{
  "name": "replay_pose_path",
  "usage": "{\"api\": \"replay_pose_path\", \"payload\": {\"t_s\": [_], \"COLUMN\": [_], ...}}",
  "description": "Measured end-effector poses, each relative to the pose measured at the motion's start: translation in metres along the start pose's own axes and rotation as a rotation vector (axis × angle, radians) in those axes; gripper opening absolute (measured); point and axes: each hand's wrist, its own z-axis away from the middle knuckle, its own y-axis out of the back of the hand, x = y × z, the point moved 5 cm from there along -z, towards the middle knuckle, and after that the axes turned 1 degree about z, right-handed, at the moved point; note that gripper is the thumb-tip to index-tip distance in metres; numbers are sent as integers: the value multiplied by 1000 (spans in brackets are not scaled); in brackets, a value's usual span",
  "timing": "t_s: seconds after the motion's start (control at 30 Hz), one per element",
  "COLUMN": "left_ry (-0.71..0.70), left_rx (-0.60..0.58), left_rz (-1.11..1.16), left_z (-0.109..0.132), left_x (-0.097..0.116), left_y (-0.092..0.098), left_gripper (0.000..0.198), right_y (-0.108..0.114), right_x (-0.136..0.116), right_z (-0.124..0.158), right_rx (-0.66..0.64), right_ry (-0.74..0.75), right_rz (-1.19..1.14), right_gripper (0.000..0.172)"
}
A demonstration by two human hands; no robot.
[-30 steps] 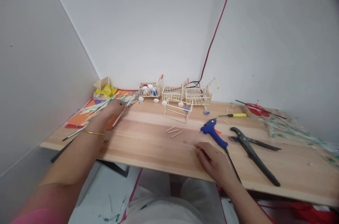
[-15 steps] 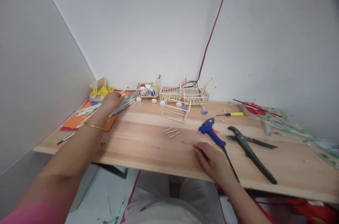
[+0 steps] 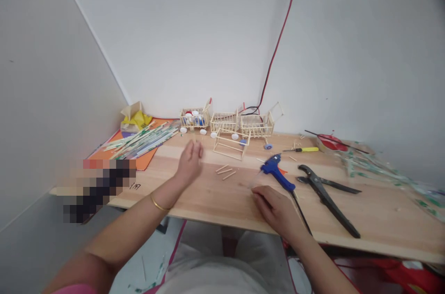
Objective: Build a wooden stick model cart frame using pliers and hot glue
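Note:
My left hand [image 3: 190, 160] is over the left middle of the wooden table, its fingers pinched together. A thin wooden stick [image 3: 195, 138], blurred, seems to point up from the fingertips. My right hand [image 3: 273, 203] rests near the front edge with curled fingers; whatever they hold, if anything, is hidden. Just beyond it lies a blue glue gun [image 3: 278, 174], a clear glue stick [image 3: 256, 180] protruding from its back toward my fingertips. Between the hands lie several short sticks [image 3: 225, 172]. A stick frame [image 3: 231, 145] stands behind them.
Small stick-built carts [image 3: 224, 122] line the wall. Wrapped sticks [image 3: 148, 138] lie on an orange sheet [image 3: 148, 160] at left. Pliers [image 3: 327, 196], a yellow-handled tool [image 3: 308, 149], a red dish [image 3: 333, 143] and plastic wrappers [image 3: 375, 169] are at right. A pixelated patch covers the left front corner.
My left hand has moved right and nearer, from the wrapped sticks to the table's left middle, seemingly carrying a stick. My right hand has stayed nearly still.

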Motion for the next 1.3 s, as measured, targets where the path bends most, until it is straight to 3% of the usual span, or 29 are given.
{"api": "replay_pose_path", "payload": {"t_s": [0.13,0.27,0.43,0.5,0.57,0.6,0.67,0.77,0.9,1.0,1.07,1.17,1.3], "left_ry": [-1,-11,-66,-93,-91,-87,-48,198,529,593,568,446,445], "left_rx": [-127,-225,-634,-738,-799,-832,-884,-897,-749,-622,-545,-548,-727], "left_rz": [-101,-160,-241,-215,-205,-205,-201,-57,373,519,439,239,330], "left_z": [13,20,51,64,73,76,80,80,76,66,56,42,38], "left_x": [-16,-1,22,29,33,34,33,28,27,33,40,59,83], "left_y": [-8,-10,-48,-60,-66,-68,-70,-72,-82,-94,-105,-130,-158], "left_gripper": [34,36,31,29,30,30,31,32,27,25,23,26,31], "right_y": [2,13,29,42,72,95,137,182,184,170,164,162,156], "right_x": [-3,-15,-41,-42,-27,-12,13,53,74,73,70,65,58], "right_z": [-2,-15,-44,-52,-51,-43,-25,12,53,75,85,97,107], "right_rx": [-4,42,151,192,371,612,824,1081,1006,939,892,829,707], "right_ry": [11,-49,-112,-151,-241,-292,-295,-327,-485,-557,-595,-634,-649], "right_rz": [-28,-114,-474,-614,-741,-855,-902,-1111,-1137,-1130,-1130,-1109,-1071], "right_gripper": [20,21,33,28,25,22,23,29,24,24,25,27,26]}}
